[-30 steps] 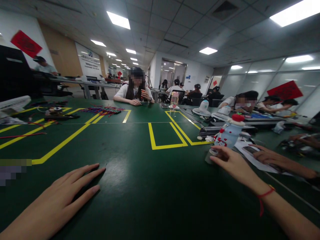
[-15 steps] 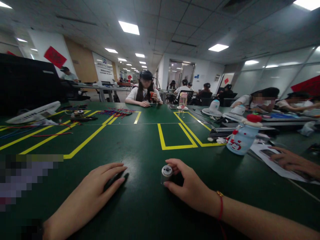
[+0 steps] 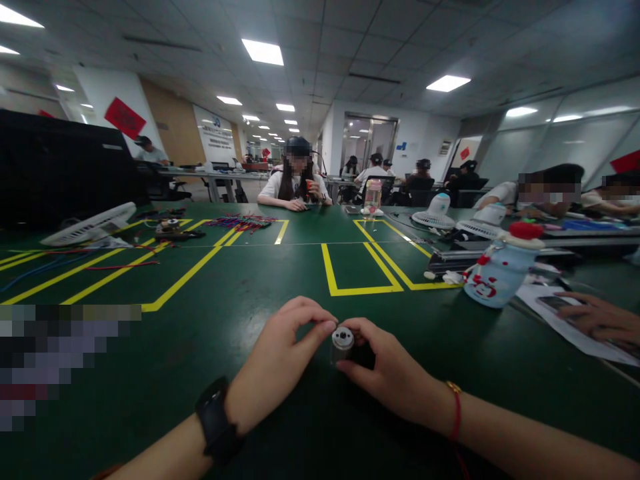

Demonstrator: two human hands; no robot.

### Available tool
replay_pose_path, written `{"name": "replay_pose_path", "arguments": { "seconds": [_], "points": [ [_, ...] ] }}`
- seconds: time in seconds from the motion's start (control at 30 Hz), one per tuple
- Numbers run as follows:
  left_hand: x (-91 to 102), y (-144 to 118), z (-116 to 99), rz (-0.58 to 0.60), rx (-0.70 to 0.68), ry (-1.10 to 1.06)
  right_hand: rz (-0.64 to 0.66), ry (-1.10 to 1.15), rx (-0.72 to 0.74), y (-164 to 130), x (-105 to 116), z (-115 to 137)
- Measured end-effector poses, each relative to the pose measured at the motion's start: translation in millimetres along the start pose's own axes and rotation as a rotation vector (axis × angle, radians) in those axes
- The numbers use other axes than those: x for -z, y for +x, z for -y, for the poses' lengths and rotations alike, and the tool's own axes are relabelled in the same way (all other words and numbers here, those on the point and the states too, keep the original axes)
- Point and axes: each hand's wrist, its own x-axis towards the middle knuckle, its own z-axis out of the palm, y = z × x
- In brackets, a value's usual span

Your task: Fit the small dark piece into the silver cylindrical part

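Observation:
A small silver metal cylinder (image 3: 342, 344) with a round cap stands on the green table (image 3: 280, 280) right in front of me. My right hand (image 3: 390, 373), with a red string at the wrist, wraps around its right side and grips it. My left hand (image 3: 280, 357), with a black watch on the wrist, has come in from the left; its thumb and forefinger touch the cylinder's top edge.
Yellow tape boxes (image 3: 360, 270) mark the table ahead. A pale blue bottle with a red cap (image 3: 500, 270) lies at the right beside another person's hand (image 3: 593, 317) on papers. Small fans (image 3: 90, 225) and coloured wires (image 3: 243, 222) lie farther back. A person (image 3: 297, 183) sits opposite.
My right hand carried the cylinder from beside the bottle to the table in front of me. My left hand lifted off the table and moved right onto the cylinder.

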Motion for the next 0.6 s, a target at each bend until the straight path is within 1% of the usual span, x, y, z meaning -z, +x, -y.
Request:
{"name": "replay_pose_path", "arguments": {
  "seconds": [0.1,0.2,0.3,0.4,0.5,0.57,0.6],
  "points": [
    [3.2,-9,12,0.075,0.052,0.054,-0.003,-0.001,-0.013,-2,3,-1],
    [-1.3,-16,26,0.162,0.049,0.185,-0.009,-0.015,-0.019,-4,4,-4],
    [-7.7,-19,34,0.196,0.024,0.260,-0.020,-0.063,-0.006,-6,1,-8],
    [-9.3,-18,33,0.208,0.033,0.248,0.014,-0.103,0.026,-7,-1,-11],
    [-0.8,-17,31,0.201,0.056,0.181,0.008,-0.119,0.009,-7,4,-12],
    [12.8,-21,36,0.184,0.082,0.160,-0.039,-0.160,-0.021,-10,17,-17],
    [22.0,-25,42,0.171,0.101,0.174,-0.074,-0.200,-0.042,-12,27,-21]
  ]
}}
